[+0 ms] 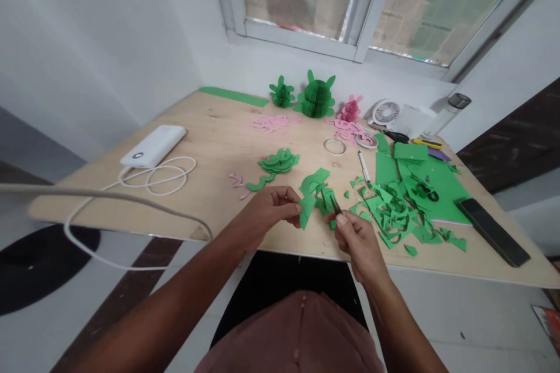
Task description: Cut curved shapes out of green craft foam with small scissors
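Observation:
My left hand (280,210) pinches a piece of green paper (307,210) that has a curved shape partly cut in it. Just right of it, my right hand (352,233) is closed on small dark scissors (336,205), whose blades point up and left beside the green paper. A pile of cut green shapes (280,161) lies beyond my left hand, with a wavy green strip (261,182) and small pink pieces (238,182) nearer. To the right of my right hand spreads a heap of green scraps (394,210).
Green and pink paper figures (317,98) stand at the back by a white fan (385,112). A white power bank (154,145) with a looping cable is at left. A dark phone (493,232) lies at right, near green sheets (448,189). A white marker (363,165) lies mid-table.

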{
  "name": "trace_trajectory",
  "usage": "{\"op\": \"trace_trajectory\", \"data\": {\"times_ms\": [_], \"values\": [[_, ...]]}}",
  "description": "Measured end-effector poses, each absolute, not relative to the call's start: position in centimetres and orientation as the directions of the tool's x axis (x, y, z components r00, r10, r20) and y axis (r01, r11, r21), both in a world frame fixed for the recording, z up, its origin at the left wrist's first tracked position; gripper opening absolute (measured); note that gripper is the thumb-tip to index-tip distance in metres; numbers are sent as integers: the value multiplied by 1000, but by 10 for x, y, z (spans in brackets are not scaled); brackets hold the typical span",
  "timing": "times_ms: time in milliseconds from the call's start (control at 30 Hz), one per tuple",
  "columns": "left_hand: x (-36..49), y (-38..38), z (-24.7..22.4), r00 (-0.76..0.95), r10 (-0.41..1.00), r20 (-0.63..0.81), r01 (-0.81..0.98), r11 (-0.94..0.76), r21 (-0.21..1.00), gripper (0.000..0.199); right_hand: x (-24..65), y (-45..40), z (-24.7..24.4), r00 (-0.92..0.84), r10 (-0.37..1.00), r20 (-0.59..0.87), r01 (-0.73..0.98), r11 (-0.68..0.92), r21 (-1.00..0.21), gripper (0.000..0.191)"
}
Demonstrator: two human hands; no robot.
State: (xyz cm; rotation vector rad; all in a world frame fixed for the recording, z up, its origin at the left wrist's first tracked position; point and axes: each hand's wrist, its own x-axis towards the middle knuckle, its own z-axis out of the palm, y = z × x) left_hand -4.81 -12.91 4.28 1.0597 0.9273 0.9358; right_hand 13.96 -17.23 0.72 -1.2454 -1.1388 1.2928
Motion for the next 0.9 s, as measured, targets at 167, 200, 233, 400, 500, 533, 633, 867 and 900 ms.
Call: {"op": "trace_trajectory", "data": {"times_ms": [167, 200, 233, 400, 500, 533, 633, 867, 900], "values": [[-47, -126, 49, 469, 867, -167, -73, 227, 971, 11, 121, -160, 13, 67, 997, -42, -20, -41, -999, 30], [-46, -125, 49, 472, 866, -165, -58, 217, 974, 12, 118, -158, 13, 87, 995, -38, -26, -36, -999, 29], [-46, -125, 49, 463, 872, -160, -51, 206, 977, 12, 115, -157, 12, 111, 993, -35, -35, -32, -999, 29], [-36, -135, 34, 341, 927, -155, -141, 213, 967, 12, 103, -151, 4, 248, 969, -21, -94, 3, -996, 30], [-26, -143, 24, 263, 948, -180, -224, 242, 944, 13, 98, -148, 0, 292, 956, -16, -115, 19, -993, 31], [-23, -144, 22, 230, 956, -183, -245, 239, 940, 13, 97, -148, 0, 298, 954, -16, -115, 19, -993, 31], [-21, -143, 21, 145, 972, -187, -277, 221, 935, 13, 100, -150, -1, 258, 966, -16, -83, 6, -997, 34], [-33, -130, 25, 169, 969, -182, -264, 223, 939, 15, 122, -168, -7, 16, 996, -88, -34, -87, -996, 43], [-34, -129, 26, 181, 967, -181, -259, 225, 939, 15, 123, -170, -8, -3, 995, -104, -14, -104, -994, 43]]}}
